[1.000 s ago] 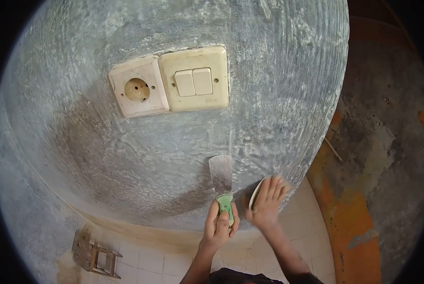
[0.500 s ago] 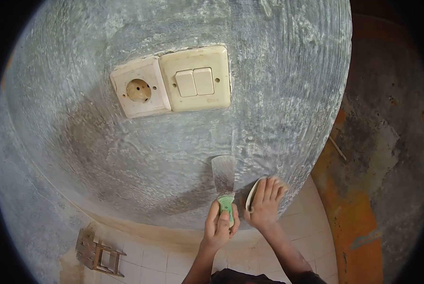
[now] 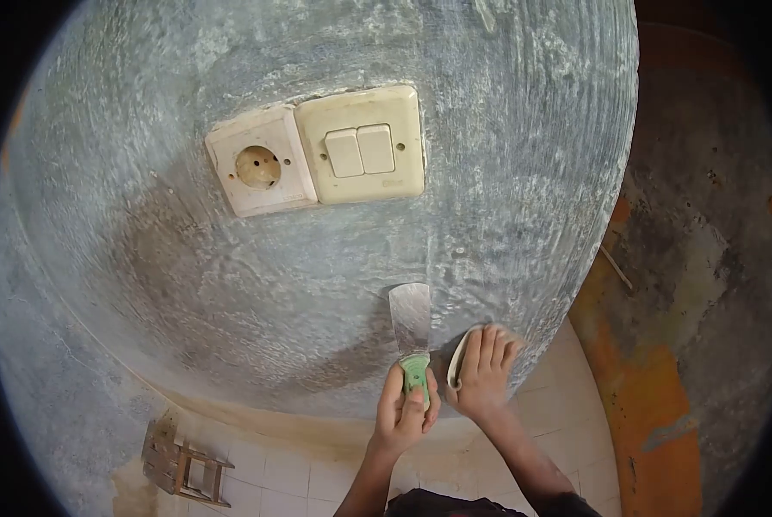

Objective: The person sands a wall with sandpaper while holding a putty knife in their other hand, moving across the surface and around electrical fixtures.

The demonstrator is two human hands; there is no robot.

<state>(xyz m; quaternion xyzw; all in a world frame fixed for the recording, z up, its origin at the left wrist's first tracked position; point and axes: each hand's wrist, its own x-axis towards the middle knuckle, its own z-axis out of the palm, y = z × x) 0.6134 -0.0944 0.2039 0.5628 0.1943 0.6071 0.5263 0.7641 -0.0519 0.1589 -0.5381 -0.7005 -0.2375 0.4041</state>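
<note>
A putty knife [image 3: 411, 319] with a green handle points up, its metal blade near or against the grey wall [image 3: 343, 250]. My left hand [image 3: 400, 414] is wrapped around the handle, thumb in front. To its right, my right hand [image 3: 483, 379] presses a folded, pale sandpaper-like sheet [image 3: 456, 360] to the wall, fingers flat over it. Most of the sheet is hidden under the fingers. Above both hands, a socket [image 3: 261, 162] and a cream double light switch [image 3: 360, 146] are set side by side in the wall.
The wall ends at an edge on the right, beyond which lies a dark surface with orange patches [image 3: 653, 431]. A small wooden stool [image 3: 198, 474] is on the tiled floor [image 3: 274, 478] at lower left. A thin stick [image 3: 616, 267] shows at right.
The view has shifted a little, moving the switch and socket slightly right in the picture. Both hands keep their holds and nearly the same places on the wall.
</note>
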